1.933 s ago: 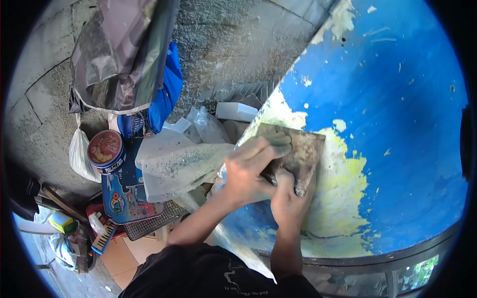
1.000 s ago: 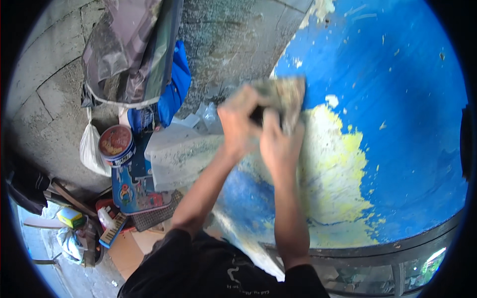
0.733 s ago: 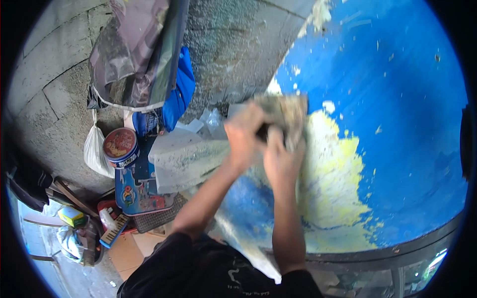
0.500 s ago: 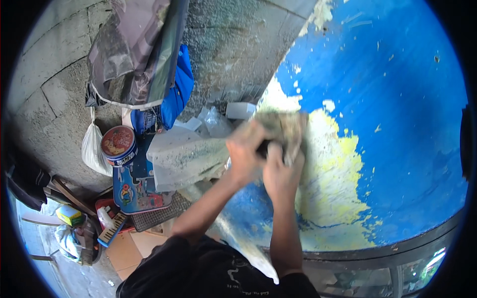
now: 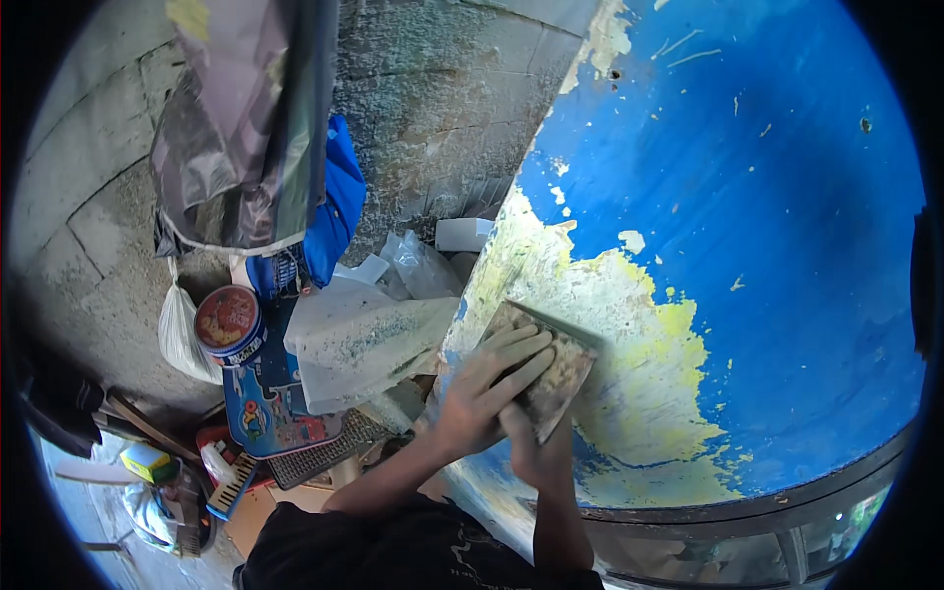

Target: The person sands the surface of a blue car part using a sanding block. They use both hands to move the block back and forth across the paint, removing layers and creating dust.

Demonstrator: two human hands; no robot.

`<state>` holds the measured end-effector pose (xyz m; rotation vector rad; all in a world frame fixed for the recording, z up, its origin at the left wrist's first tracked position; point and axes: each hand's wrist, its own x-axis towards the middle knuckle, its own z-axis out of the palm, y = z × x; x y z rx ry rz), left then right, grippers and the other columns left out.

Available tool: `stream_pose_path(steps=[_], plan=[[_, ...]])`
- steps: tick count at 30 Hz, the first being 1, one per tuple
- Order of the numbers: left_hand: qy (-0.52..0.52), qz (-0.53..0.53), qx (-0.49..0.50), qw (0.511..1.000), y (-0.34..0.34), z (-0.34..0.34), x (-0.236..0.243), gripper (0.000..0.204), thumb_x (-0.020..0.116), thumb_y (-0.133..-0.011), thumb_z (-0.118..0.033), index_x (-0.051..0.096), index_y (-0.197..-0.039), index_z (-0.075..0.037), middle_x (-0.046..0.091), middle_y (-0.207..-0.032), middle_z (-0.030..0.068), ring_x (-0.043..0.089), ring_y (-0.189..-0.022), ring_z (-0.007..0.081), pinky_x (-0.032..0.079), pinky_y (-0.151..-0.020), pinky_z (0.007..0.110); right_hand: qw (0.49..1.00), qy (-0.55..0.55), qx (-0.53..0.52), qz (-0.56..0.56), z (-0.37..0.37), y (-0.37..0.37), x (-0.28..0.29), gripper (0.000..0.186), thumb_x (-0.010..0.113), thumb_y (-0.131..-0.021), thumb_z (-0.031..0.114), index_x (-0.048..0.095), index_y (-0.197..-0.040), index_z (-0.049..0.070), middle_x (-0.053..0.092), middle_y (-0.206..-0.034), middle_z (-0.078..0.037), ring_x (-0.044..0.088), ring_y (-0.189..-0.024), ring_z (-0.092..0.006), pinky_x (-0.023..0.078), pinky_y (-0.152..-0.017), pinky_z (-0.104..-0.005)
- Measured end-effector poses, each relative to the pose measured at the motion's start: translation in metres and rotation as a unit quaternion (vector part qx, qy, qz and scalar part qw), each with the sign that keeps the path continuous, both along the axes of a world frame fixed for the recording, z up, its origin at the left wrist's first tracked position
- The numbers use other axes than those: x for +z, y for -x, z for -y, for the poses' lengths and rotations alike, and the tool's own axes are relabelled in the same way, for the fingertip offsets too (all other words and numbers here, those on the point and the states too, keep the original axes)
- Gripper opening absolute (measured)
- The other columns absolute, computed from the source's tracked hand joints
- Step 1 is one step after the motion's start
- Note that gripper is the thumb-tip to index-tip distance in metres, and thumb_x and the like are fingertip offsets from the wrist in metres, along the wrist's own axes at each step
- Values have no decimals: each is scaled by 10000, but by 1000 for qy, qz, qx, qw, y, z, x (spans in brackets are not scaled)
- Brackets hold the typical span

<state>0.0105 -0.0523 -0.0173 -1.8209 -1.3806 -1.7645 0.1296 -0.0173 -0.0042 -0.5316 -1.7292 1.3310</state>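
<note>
Since the frame half a second back, both hands and the trowel (image 5: 544, 369) have come lower on the blue panel (image 5: 787, 246), away from its upper yellow patch and into the broad middle of the filler; nearly two seconds back they sat at about this same height, after which they rose to the top of the patch and came down again.

Above and to the right of the grip the pale yellow filler (image 5: 629, 334) spreads wide, with bare blue paint beyond it and plenty of open surface; just left of the grip runs the panel's worn, chipped edge, and past that edge lie crumpled white plastic sheets (image 5: 364, 339) and the rough concrete wall (image 5: 433, 108); below the grip the panel ends at a dark curved frame (image 5: 777, 516); further left of the grip stand a round tin (image 5: 228, 320) with a picture lid and a blue printed box (image 5: 270, 413).

The left hand (image 5: 487, 393) lies flat on the back of the trowel, fingers stretched out and pressing, not curled; the right hand (image 5: 531, 442) sits just beneath it, closed on the trowel's lower part, though its fingers are mostly hidden; the trowel, a flat rectangular blade crusted with dried filler, rests tilted against the panel on the yellow patch.
</note>
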Motion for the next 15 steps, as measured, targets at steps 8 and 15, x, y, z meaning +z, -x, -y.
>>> stream_pose_path(steps=[8,15], plan=[[-107,60,23,992,13,-24,31,437,669,-757,-134,619,-1175,-15,588,-1233,191,530,-1200,370,452,-973,452,992,-123,37,6,4,8,-16,876,665,-822,324,178,-1423,-85,376,-1376,-254,410,-1287,-352,286,-1086,-433],[4,-15,-51,999,11,-22,27,471,718,-678,-78,651,-1144,-53,608,-1214,132,566,-1150,330,485,-932,418,991,-32,-123,-35,-11,13,6,537,555,-909,201,380,-1336,-73,485,-1318,-199,479,-1220,-282,373,-1002,-391]])
